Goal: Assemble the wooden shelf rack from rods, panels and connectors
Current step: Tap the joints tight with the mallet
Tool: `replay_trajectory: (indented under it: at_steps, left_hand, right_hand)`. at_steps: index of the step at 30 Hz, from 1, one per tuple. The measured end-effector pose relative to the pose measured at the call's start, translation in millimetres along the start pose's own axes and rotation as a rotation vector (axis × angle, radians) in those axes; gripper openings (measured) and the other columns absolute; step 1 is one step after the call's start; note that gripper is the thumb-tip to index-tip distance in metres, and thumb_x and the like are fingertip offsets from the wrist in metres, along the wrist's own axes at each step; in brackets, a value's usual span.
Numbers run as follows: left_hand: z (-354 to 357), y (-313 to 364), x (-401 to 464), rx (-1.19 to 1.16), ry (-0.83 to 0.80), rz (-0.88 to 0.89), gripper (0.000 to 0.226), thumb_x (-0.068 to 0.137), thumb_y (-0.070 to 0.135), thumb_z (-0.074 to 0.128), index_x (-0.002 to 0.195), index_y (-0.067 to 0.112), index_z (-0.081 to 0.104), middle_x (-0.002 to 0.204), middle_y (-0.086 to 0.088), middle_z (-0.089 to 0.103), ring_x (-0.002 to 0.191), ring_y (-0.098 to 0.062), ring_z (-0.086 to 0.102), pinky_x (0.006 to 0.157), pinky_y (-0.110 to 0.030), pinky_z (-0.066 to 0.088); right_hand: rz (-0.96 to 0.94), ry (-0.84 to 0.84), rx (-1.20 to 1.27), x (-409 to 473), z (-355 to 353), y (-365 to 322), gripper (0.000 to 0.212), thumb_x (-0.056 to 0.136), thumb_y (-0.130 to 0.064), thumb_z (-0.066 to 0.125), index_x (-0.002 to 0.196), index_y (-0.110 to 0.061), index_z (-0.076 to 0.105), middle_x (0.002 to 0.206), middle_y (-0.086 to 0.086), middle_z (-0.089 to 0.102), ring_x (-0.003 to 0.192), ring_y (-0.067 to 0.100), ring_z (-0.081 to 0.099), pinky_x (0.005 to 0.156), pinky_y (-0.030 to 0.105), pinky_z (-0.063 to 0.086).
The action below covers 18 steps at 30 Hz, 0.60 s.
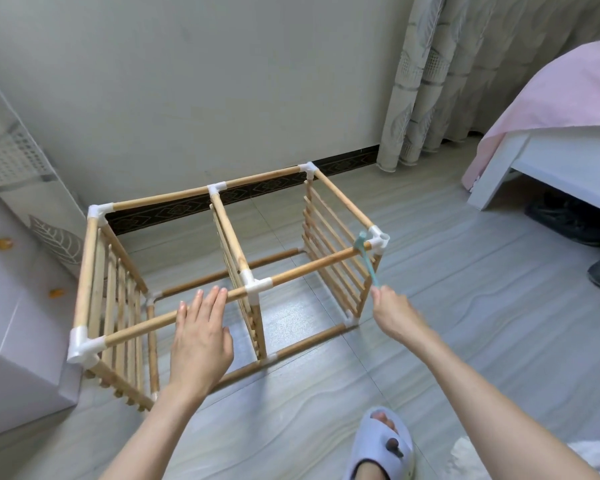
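The wooden shelf rack (309, 265) stands on the floor as a box frame of rods joined by white plastic connectors, with slatted panels at the left end, the middle and the right end. My left hand (201, 334) lies flat, fingers apart, on the near top rod left of the middle connector (257, 289). My right hand (394, 311) grips the handle of a small teal hammer (368, 258). The hammer's head sits against the near right corner connector (380, 240).
A white cabinet (18, 306) stands close to the rack's left end. The wall and dark skirting run behind it, with a curtain (426, 81) at the back right. A white bed with a pink cover (551, 126) stands right, dark shoes beneath. My slippered foot (383, 445) is in front.
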<state>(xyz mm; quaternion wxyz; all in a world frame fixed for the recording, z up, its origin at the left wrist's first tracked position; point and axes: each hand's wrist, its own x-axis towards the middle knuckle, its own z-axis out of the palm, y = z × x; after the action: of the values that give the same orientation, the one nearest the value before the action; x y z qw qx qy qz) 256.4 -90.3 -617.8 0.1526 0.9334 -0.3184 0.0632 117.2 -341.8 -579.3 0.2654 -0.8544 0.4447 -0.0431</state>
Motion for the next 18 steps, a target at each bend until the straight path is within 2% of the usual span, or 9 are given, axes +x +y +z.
replay_trajectory:
  at_steps: [2, 4, 6, 7, 9, 10, 11, 15, 18]
  left_hand:
    - [-3.9, -0.3, 0.1, -0.031, 0.005, 0.005, 0.064, 0.087, 0.006, 0.055, 0.145, 0.012, 0.031, 0.151, -0.005, 0.031, 0.143, -0.022, 0.019, 0.114, -0.037, -0.003]
    - [-7.5, 0.6, 0.5, -0.058, 0.004, 0.003, 0.064, 0.090, 0.008, 0.051, 0.147, 0.015, 0.025, 0.154, -0.001, 0.025, 0.144, -0.018, 0.013, 0.113, -0.033, -0.009]
    - [-9.6, 2.0, -0.6, -0.062, -0.008, 0.007, 0.063, 0.092, 0.011, 0.048, 0.148, 0.017, 0.020, 0.155, 0.001, 0.019, 0.145, -0.016, 0.008, 0.111, -0.030, -0.014]
    - [-10.2, 2.7, -1.0, -0.062, -0.006, 0.010, 0.064, 0.092, 0.011, 0.047, 0.148, 0.017, 0.018, 0.156, 0.001, 0.017, 0.145, -0.015, 0.006, 0.111, -0.030, -0.015]
    - [-11.8, 2.2, -1.9, -0.057, 0.002, 0.017, 0.064, 0.093, 0.013, 0.045, 0.149, 0.018, 0.013, 0.157, 0.003, 0.012, 0.143, -0.011, -0.002, 0.110, -0.029, -0.017]
    - [-12.9, 1.9, -2.4, -0.053, -0.004, 0.022, 0.065, 0.094, 0.014, 0.044, 0.149, 0.019, 0.010, 0.157, 0.004, 0.008, 0.140, -0.008, -0.008, 0.109, -0.029, -0.018]
    - [-14.1, 0.7, -2.9, -0.050, -0.018, 0.027, 0.066, 0.095, 0.015, 0.043, 0.149, 0.020, 0.006, 0.157, 0.005, 0.004, 0.138, -0.006, -0.012, 0.108, -0.028, -0.019]
    - [-14.8, -4.8, -1.5, -0.068, -0.072, 0.054, 0.067, 0.096, 0.018, 0.042, 0.149, 0.019, 0.001, 0.156, 0.007, -0.003, 0.136, -0.005, -0.017, 0.107, -0.025, -0.021]
    - [-15.6, -8.3, 1.0, -0.183, -0.121, 0.062, 0.063, 0.097, 0.018, 0.042, 0.149, 0.019, 0.007, 0.155, 0.009, 0.000, 0.137, -0.002, -0.014, 0.108, -0.022, -0.019]
  right_hand:
    - [-0.029, 0.059, 0.027, 3.7, -0.9, 0.1, 0.044, 0.102, -0.034, 0.018, 0.100, -0.007, 0.053, 0.093, 0.014, 0.062, 0.093, 0.035, 0.057, 0.070, 0.036, 0.038]
    - [-0.139, 0.300, 0.246, -1.5, -10.6, -8.8, 0.038, 0.102, -0.030, 0.022, 0.086, -0.008, 0.049, 0.066, 0.005, 0.053, 0.065, 0.027, 0.054, 0.053, 0.031, 0.032]
    - [-0.199, 0.437, 0.407, -11.0, -12.8, -10.8, 0.031, 0.102, -0.027, 0.025, 0.084, -0.009, 0.044, 0.056, 0.001, 0.045, 0.051, 0.021, 0.046, 0.048, 0.030, 0.027]
    - [-0.173, 0.387, 0.398, -13.9, -8.1, -10.0, 0.030, 0.102, -0.027, 0.024, 0.087, -0.009, 0.043, 0.059, 0.003, 0.048, 0.054, 0.023, 0.049, 0.049, 0.030, 0.029]
    - [-0.037, 0.115, 0.186, -16.0, 7.0, -9.0, 0.036, 0.102, -0.031, 0.020, 0.097, -0.008, 0.047, 0.082, 0.012, 0.060, 0.080, 0.033, 0.058, 0.063, 0.034, 0.038]
    - [-0.007, 0.061, 0.113, -12.8, 10.8, -8.1, 0.041, 0.102, -0.033, 0.018, 0.102, -0.007, 0.050, 0.092, 0.015, 0.061, 0.091, 0.035, 0.058, 0.070, 0.036, 0.038]
    - [-0.009, 0.068, 0.081, -9.6, 11.5, -9.4, 0.043, 0.102, -0.033, 0.017, 0.102, -0.007, 0.051, 0.090, 0.013, 0.061, 0.092, 0.034, 0.058, 0.071, 0.036, 0.037]
    - [-0.103, 0.391, 0.372, -13.8, 0.1, -24.8, 0.034, 0.102, -0.030, 0.022, 0.090, -0.010, 0.047, 0.063, 0.000, 0.048, 0.060, 0.021, 0.048, 0.055, 0.032, 0.030]
    - [0.014, 0.110, 0.204, -20.0, 17.3, -21.6, 0.044, 0.103, -0.032, 0.019, 0.104, -0.005, 0.053, 0.090, 0.012, 0.062, 0.085, 0.032, 0.058, 0.066, 0.034, 0.036]
